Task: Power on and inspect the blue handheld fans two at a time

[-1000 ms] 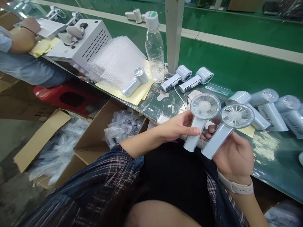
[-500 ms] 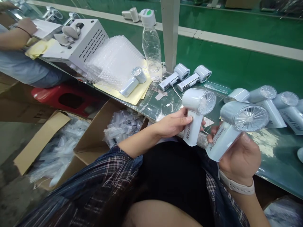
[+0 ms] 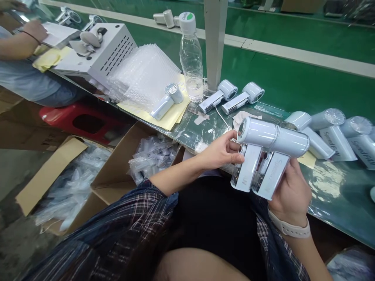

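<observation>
Two handheld fans held side by side above the lap, at the desk [image 3: 331, 183] edge.

Left hand [image 3: 221, 152] pinches the left fan [image 3: 249, 166]; right hand [image 3: 290, 191] wraps the right fan [image 3: 274, 171]. Barrels touch; a loose fingertip grip could likely let one slip and fall.
</observation>
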A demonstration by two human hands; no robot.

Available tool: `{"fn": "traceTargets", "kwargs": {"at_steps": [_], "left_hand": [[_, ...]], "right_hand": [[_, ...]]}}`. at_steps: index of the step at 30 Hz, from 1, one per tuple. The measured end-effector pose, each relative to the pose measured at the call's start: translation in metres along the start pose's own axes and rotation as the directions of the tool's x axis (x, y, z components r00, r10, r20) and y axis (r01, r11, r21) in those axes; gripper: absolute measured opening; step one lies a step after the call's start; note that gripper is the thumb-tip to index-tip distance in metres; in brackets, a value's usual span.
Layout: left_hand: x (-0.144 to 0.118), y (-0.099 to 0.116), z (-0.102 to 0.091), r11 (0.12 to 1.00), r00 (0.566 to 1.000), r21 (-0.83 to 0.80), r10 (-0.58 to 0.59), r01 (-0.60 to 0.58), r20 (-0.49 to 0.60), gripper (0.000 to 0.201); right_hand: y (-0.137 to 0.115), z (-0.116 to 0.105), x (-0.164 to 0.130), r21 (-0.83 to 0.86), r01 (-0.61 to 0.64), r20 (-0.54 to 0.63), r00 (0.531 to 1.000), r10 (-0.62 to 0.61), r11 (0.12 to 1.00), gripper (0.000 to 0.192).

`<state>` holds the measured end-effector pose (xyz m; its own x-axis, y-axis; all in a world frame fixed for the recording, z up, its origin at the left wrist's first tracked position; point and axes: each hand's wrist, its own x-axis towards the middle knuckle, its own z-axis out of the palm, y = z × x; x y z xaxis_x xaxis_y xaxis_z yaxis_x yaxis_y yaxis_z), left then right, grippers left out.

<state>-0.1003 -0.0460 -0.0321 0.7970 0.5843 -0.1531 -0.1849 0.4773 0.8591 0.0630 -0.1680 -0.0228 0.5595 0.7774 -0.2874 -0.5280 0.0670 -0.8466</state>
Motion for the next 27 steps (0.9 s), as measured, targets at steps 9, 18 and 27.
{"fn": "traceTargets", "kwargs": {"at_steps": [9, 18, 27], "left_hand": [[0.002, -0.010, -0.004, 1.000, 0.999, -0.020, 0.009, -0.010, -0.031, 0.088], [0.004, -0.010, -0.004, 0.999, 0.998, 0.018, 0.039, -0.038, -0.048, 0.083], [0.004, -0.009, -0.001, 1.000, 1.000, 0.015, 0.007, -0.007, -0.029, 0.083]], "right_hand": [[0.008, -0.006, 0.007, -0.084, 0.044, 0.038, 0.998, -0.041, 0.995, 0.022], [-0.007, -0.006, 0.000, -0.134, -0.100, 0.243, 0.961, 0.131, 0.986, 0.070], [-0.010, -0.011, 0.001, -0.092, -0.100, 0.322, 0.938, 0.125, 0.991, 0.074]]}}
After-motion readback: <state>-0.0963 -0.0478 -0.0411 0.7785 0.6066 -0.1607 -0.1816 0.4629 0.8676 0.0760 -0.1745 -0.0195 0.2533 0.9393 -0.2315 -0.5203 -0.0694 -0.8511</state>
